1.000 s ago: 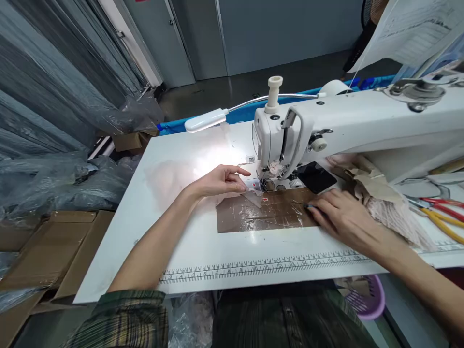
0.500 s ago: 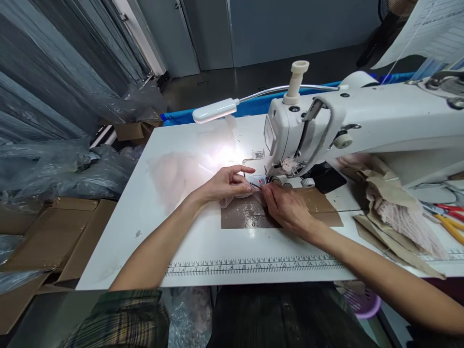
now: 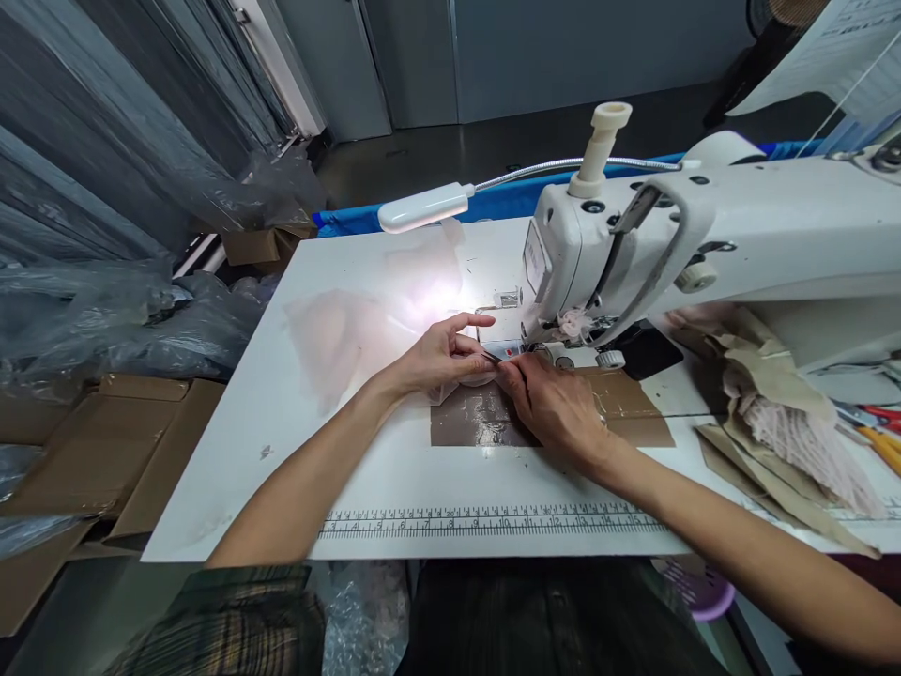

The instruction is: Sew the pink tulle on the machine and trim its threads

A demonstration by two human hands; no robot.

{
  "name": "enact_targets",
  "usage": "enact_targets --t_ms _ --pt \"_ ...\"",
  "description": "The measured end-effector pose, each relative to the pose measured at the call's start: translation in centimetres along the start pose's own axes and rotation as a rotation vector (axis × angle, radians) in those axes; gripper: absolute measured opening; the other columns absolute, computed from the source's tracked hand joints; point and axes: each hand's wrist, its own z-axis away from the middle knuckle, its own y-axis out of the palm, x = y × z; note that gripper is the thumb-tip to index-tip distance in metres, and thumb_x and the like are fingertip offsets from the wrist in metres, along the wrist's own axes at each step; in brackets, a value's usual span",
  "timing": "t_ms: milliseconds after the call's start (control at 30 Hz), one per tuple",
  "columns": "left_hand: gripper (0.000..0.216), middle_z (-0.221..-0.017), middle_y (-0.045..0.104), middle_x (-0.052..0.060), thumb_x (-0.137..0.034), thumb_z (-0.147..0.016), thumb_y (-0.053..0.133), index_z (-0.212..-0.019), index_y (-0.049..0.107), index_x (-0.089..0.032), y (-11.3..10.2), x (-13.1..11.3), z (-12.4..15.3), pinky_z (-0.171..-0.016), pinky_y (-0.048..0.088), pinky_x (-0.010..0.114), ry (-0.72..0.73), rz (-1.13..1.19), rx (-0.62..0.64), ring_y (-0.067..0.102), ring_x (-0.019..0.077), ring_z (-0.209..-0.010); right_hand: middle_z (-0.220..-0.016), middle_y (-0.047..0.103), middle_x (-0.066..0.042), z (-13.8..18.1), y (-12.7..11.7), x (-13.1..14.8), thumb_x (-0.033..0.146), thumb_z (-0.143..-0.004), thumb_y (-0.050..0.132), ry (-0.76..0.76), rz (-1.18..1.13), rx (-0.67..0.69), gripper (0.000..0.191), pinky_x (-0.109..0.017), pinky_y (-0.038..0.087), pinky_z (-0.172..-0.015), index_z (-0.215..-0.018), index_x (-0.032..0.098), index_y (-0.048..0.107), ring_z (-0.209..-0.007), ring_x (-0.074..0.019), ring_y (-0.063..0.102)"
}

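My left hand pinches the edge of a sheer pale pink fabric between thumb and fingers, its index finger stretched out toward the needle area. The fabric spreads leftward over the white table. My right hand is closed, with thumb and index finger meeting the left fingertips. A slim dark pointed tool shows between the two hands, coming from the right fingers; its exact kind is too small to tell. Both hands are just in front of the white sewing machine's presser foot, over a brown taped sheet.
A white lamp shines on the table. A printed ruler runs along the front edge. At right are brown paper pieces with pink ruffled fabric, a dark phone-like slab and orange-handled scissors. Cardboard boxes stand at left.
My right hand has shifted slightly left, its fingertips now closer to my left fingers, and less of the dark tool shows. The view has shifted a little, so the machine appears further right.
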Motion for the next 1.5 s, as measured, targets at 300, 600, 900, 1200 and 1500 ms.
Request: enact_targets --t_ms 300,600,900,1200,1500 --pt "0.066 -0.067 0.067 -0.001 -0.03 -0.072 0.082 -0.126 0.048 -0.013 0.0 0.0 0.0 -0.059 0.043 0.023 0.013 -0.015 -0.013 0.057 0.0093 -0.057 -0.087 0.072 -0.01 -0.2 1.6 -0.4 0.04 -0.106 0.026 -0.045 -0.04 -0.196 0.045 -0.03 0.022 -0.053 -0.093 0.016 0.061 -0.065 -0.0206 0.061" --pt "0.052 -0.095 0.073 0.009 -0.031 -0.083 0.069 -0.127 0.049 -0.014 0.1 -0.3 0.2 -0.074 0.048 0.029 0.21 -0.396 -0.171 0.065 0.0166 -0.083 -0.068 0.066 -0.008 1.9 1.2 -3.7 0.044 -0.104 0.019 -0.098 -0.135 -0.342 0.055 -0.029 0.025 -0.05 -0.088 0.016 0.064 -0.054 -0.0193 0.058" --pt "0.042 -0.085 0.066 0.015 -0.045 -0.096 0.042 -0.081 0.065 -0.013 -4.5 -3.1 -5.5 -0.074 0.046 0.038 -0.143 -1.378 -0.272 0.064 0.0306 -0.085 -0.064 0.061 -0.004 4.7 2.1 -11.3 0.042 -0.102 0.032 -0.031 -0.131 -0.359 0.044 -0.028 0.034 -0.049 -0.082 0.018 0.062 -0.051 -0.0174 0.056" --pt "0.04 -0.125 0.06 0.014 -0.043 -0.095 0.048 -0.119 0.06 -0.013 -6.6 -4.2 -14.3 -0.101 0.039 0.04 0.017 -1.303 -0.16 0.051 0.032 -0.121 -0.071 0.069 -0.006 4.4 2.1 -11.7 0.046 -0.101 0.035 0.022 -0.158 -0.393 0.043 -0.03 0.042 -0.053 -0.099 0.018 0.067 -0.055 -0.0208 0.063" --pt "0.026 -0.071 0.064 0.012 -0.032 -0.086 0.054 -0.082 0.068 -0.01 -3.8 -5.2 -9.7 -0.076 0.045 0.035 -0.197 -1.374 -0.164 0.063 0.0294 -0.083 -0.086 0.07 -0.009 4.6 2.3 -10.8 0.045 -0.099 0.041 0.025 0.071 -0.459 0.042 -0.029 0.027 -0.045 -0.108 0.014 0.068 -0.058 -0.0203 0.061"
